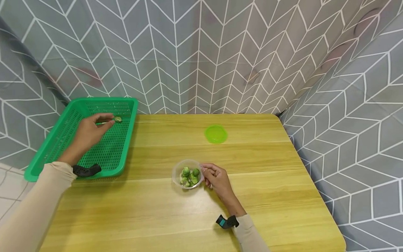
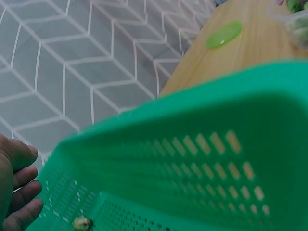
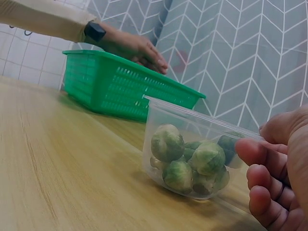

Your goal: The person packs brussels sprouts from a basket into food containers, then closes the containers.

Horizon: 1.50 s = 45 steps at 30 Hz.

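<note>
My left hand (image 1: 91,131) hovers over a green plastic basket (image 1: 131,134), fingers loosely bent and holding nothing. A single Brussels sprout (image 1: 118,119) lies in the far part of the basket, just past the fingertips in the head view. The left wrist view shows this sprout (image 2: 83,223) low on the basket floor, apart from the fingers. With thumb and fingertips, my right hand (image 1: 218,178) pinches the rim of a clear round plastic container (image 3: 153,139). Several green Brussels sprouts (image 3: 208,158) are piled inside, seen through its wall. The container stands on the wooden table.
A bright green round lid (image 1: 216,134) lies flat on the wooden table (image 1: 267,168), behind the container. The basket stands at the table's left end. Grey curtains (image 1: 189,59) with white chevron lines hang along the back and right sides.
</note>
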Motion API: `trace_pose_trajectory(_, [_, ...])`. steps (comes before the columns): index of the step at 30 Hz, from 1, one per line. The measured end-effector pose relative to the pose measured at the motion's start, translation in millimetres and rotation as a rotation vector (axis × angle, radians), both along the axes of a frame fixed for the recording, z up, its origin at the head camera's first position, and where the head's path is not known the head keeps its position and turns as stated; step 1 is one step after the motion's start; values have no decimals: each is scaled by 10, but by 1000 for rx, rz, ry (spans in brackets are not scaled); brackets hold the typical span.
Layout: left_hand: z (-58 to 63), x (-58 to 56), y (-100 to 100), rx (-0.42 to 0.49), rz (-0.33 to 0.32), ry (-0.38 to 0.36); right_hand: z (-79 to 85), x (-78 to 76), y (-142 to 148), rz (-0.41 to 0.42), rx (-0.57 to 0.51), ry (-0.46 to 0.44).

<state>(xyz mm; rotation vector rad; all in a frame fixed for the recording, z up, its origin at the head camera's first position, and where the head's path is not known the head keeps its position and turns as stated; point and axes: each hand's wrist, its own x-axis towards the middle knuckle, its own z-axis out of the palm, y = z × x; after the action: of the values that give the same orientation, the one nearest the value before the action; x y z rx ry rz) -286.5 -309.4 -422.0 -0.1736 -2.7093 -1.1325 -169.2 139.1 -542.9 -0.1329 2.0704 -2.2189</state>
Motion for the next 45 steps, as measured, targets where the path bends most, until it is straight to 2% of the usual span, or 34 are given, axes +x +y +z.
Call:
trace_pose_trajectory(6, [-139,-126,-244,-29,43,-6,-15,-13,-17,8,-2,10])
trace_pose_trajectory(11, [-225,-174,-439,-72,81,-79,-2,-14,-35,11,9,2])
trace_pose_trajectory(16, [-275,-263,-544,-87,82,-147,1,-19,-27,12,7,-9])
trace_pose_trajectory(26, [-468,-525,-627,-154,69,-170,30,-10,5,-10,13,-32])
trace_pose_trajectory(30, [-523,-582,-647,-196,74,-171,39,0,5,-4,15,-44])
trace_pose_trajectory(40, [-615,-719,-665,-230,53,-172,-3,-21,17,1,27,-13])
trace_pose_trajectory(45, [-663,-788,-669,-258,50,-143,1,-27,7,5,18,-2])
